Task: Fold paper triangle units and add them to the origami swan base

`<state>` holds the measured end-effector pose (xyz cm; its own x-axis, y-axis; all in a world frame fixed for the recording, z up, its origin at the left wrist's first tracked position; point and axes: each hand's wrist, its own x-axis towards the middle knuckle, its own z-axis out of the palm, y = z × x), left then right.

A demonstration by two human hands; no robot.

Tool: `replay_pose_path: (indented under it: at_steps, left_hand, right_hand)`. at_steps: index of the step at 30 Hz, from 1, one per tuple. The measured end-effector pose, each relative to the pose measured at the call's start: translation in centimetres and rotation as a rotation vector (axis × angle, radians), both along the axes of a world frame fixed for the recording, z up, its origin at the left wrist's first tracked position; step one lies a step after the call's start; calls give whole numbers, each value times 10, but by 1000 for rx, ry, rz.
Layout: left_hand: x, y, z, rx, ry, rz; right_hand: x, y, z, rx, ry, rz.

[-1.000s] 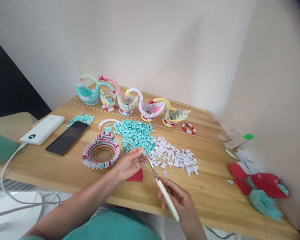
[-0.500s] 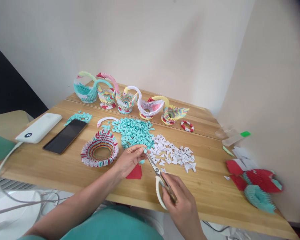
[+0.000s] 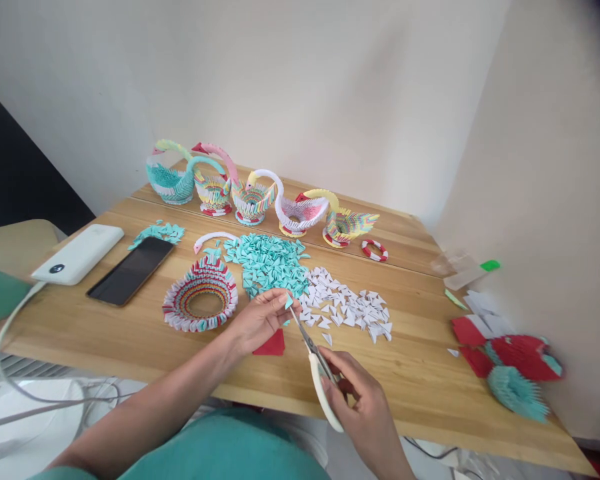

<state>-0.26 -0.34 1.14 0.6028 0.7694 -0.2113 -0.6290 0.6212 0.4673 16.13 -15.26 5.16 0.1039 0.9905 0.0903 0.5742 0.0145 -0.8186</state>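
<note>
Lying beyond the scissors: teal pile, white pile, ring

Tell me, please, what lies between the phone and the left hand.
The paper basket sits between the phone and left hand in the head view.

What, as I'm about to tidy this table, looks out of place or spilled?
Mainly one small white triangle, by the red paper at the right of the table, away from the white pile. Nothing looks damaged.
</note>
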Motion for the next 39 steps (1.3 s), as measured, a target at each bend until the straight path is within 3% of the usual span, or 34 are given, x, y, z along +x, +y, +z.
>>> replay_pose_path:
  at_steps: [7, 13, 25, 30, 39]
  left_hand:
    - [1, 3, 3, -279, 3, 89]
    - [1, 3, 8, -343, 38, 82]
    - [-2, 2, 2, -139, -26, -12]
    - [-1, 3, -1, -179, -55, 35]
    - [-2, 2, 4, -202, -48, 27]
  right_hand:
    - [-2, -3, 2, -287, 719, -145]
    - [-14, 6, 2, -402, 1027, -127]
    - [-17, 10, -3, -407, 1123, -99]
    - [-15, 6, -10, -410, 1153, -10]
    - [-19, 5, -12, -449, 1275, -40]
